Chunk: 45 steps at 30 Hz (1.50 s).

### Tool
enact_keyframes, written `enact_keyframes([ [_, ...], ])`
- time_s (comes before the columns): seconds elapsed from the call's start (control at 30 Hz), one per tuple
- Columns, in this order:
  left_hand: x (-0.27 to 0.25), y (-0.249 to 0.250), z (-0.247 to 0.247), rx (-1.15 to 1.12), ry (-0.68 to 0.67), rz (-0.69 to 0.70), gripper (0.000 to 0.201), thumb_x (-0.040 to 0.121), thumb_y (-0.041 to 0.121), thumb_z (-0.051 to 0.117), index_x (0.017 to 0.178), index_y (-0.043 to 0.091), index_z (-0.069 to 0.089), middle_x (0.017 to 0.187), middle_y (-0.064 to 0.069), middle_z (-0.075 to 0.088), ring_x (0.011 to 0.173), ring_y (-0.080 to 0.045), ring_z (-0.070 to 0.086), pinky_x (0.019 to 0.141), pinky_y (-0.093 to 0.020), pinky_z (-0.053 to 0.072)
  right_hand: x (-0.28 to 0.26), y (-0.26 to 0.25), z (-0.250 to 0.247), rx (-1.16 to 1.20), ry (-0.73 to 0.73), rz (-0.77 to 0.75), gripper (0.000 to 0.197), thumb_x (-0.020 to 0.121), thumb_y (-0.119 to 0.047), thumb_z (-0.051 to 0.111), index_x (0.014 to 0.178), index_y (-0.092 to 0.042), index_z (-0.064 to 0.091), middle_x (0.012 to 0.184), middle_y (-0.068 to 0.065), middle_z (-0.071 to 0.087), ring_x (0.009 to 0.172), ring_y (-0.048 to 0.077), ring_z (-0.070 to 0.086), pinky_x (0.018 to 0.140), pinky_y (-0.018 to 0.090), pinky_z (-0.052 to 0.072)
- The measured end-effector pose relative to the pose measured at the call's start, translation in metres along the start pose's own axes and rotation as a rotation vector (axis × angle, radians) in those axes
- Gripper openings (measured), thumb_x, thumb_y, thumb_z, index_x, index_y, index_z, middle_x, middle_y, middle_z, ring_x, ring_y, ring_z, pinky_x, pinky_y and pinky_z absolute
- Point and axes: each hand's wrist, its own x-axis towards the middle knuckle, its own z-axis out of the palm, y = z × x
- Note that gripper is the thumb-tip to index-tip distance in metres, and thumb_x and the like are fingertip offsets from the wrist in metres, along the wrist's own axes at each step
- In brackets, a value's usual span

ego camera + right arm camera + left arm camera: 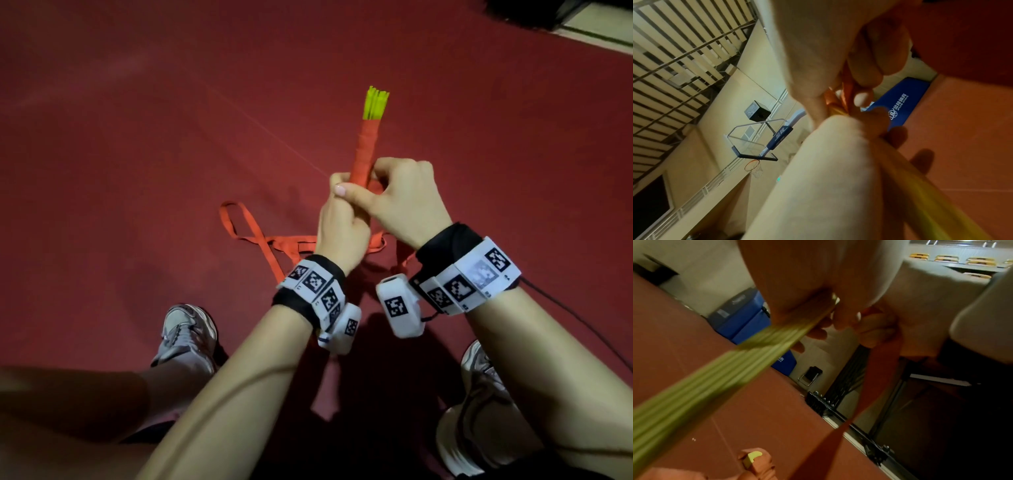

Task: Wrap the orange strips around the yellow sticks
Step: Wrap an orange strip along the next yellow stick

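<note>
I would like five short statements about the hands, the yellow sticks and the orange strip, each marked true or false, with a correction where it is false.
1. The left hand grips the bundle of yellow sticks. True.
2. The sticks lie flat on the red floor. False: they are held up off the floor, with the far end pointing away from the person.
3. The wrapped orange strip covers the sticks right to their far tip. False: bare yellow ends stick out beyond the wrap.
4. A loose length of orange strip lies on the floor. True.
5. The right hand hangs free, away from the sticks. False: its fingers are curled at the bundle beside the left hand.
</note>
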Motion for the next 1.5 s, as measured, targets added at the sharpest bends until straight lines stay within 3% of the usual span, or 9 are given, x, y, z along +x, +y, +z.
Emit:
enact_keyframes([
  [0.13, 0.002, 0.001, -0.002, -0.358, -0.193, -0.127, 0.047, 0.073, 0.007, 0.071, 0.114, 0.013, 0.048, 0.099, -0.006, 0.067, 0.093, -0.019, 0.065, 0.088, -0.049, 0.055, 0.004, 0.008, -0.005, -0.008, -0.008, -0.02, 0.06, 0.08, -0.063, 0.065, 0.072, -0.004, 0.063, 0.056, 0.008, 0.051, 0.052, 0.022, 0.038, 0.054, 0.038, 0.033],
  [0.3, 0.012, -0.015, -0.03, -0.53, -0.415, -0.274, 0.038, 0.082, 0.008, 0.076, 0.116, -0.006, 0.064, 0.097, -0.011, 0.068, 0.083, -0.015, 0.066, 0.081, -0.028, 0.053, 0.009, 0.016, -0.02, 0.127, -0.097, -0.047, 0.056, 0.078, -0.048, 0.082, 0.059, -0.005, 0.051, 0.054, -0.002, 0.033, 0.052, 0.011, 0.025, 0.049, 0.025, 0.022],
  [0.43, 0.01, -0.012, -0.023, -0.402, -0.153, -0.272, 0.021, 0.08, 0.008, 0.084, 0.096, -0.001, 0.073, 0.082, -0.01, 0.073, 0.075, -0.015, 0.063, 0.067, -0.029, 0.054, 0.008, 0.014, -0.013, 0.098, -0.011, 0.012, 0.057, 0.08, -0.047, 0.08, 0.053, -0.016, 0.041, 0.046, -0.005, 0.028, 0.048, 0.015, 0.026, 0.049, 0.025, 0.024],
  [0.57, 0.007, -0.012, -0.013, -0.064, 0.063, -0.172, 0.052, 0.063, 0.048, 0.081, 0.078, 0.004, 0.057, 0.07, -0.013, 0.068, 0.063, -0.027, 0.061, 0.063, -0.047, 0.05, 0.006, 0.014, 0.002, -0.025, 0.088, 0.05, 0.051, 0.082, -0.054, 0.067, 0.06, -0.01, 0.053, 0.051, 0.006, 0.048, 0.055, 0.029, 0.044, 0.06, 0.041, 0.037],
  [0.67, 0.005, -0.007, -0.011, 0.044, 0.081, -0.131, 0.038, 0.07, 0.044, 0.074, 0.089, 0.012, 0.062, 0.074, -0.001, 0.069, 0.076, -0.026, 0.065, 0.071, -0.045, 0.051, 0.005, 0.012, 0.006, -0.062, 0.07, -0.033, 0.046, 0.086, -0.051, 0.059, 0.066, -0.01, 0.059, 0.055, 0.008, 0.056, 0.059, 0.035, 0.05, 0.063, 0.043, 0.043],
  [0.83, 0.002, -0.005, -0.007, -0.042, 0.066, -0.128, 0.02, 0.088, 0.024, 0.072, 0.106, 0.031, 0.065, 0.082, 0.018, 0.069, 0.078, 0.01, 0.062, 0.071, -0.016, 0.046, 0.005, 0.01, 0.009, -0.175, 0.035, -0.051, 0.033, 0.088, -0.046, 0.047, 0.07, -0.02, 0.051, 0.064, 0.015, 0.059, 0.069, 0.046, 0.056, 0.063, 0.045, 0.047],
  [1.2, -0.009, -0.009, 0.016, -0.225, -0.163, -0.124, 0.054, 0.09, 0.016, 0.054, 0.141, 0.029, 0.044, 0.127, -0.004, 0.062, 0.121, -0.024, 0.059, 0.104, -0.053, 0.048, 0.007, 0.019, 0.009, -0.198, 0.025, 0.088, 0.024, 0.094, -0.027, 0.049, 0.092, -0.015, 0.07, 0.081, 0.018, 0.069, 0.084, 0.046, 0.061, 0.074, 0.041, 0.047],
  [1.37, -0.005, -0.025, 0.011, -0.343, -0.123, -0.184, 0.024, 0.09, 0.029, 0.057, 0.113, 0.028, 0.051, 0.098, -0.01, 0.065, 0.086, -0.029, 0.061, 0.088, -0.056, 0.051, 0.003, 0.015, 0.006, -0.155, 0.071, 0.065, 0.035, 0.087, -0.043, 0.049, 0.094, -0.021, 0.075, 0.079, 0.01, 0.074, 0.084, 0.04, 0.066, 0.075, 0.04, 0.053],
  [1.5, -0.009, -0.023, 0.01, -0.113, -0.098, -0.116, 0.026, 0.101, 0.021, 0.052, 0.122, 0.018, 0.037, 0.098, 0.003, 0.058, 0.084, -0.013, 0.057, 0.082, -0.046, 0.054, -0.005, 0.004, 0.018, -0.215, -0.003, 0.015, 0.026, 0.091, -0.037, 0.049, 0.085, -0.017, 0.064, 0.08, 0.019, 0.068, 0.083, 0.047, 0.062, 0.072, 0.042, 0.048],
])
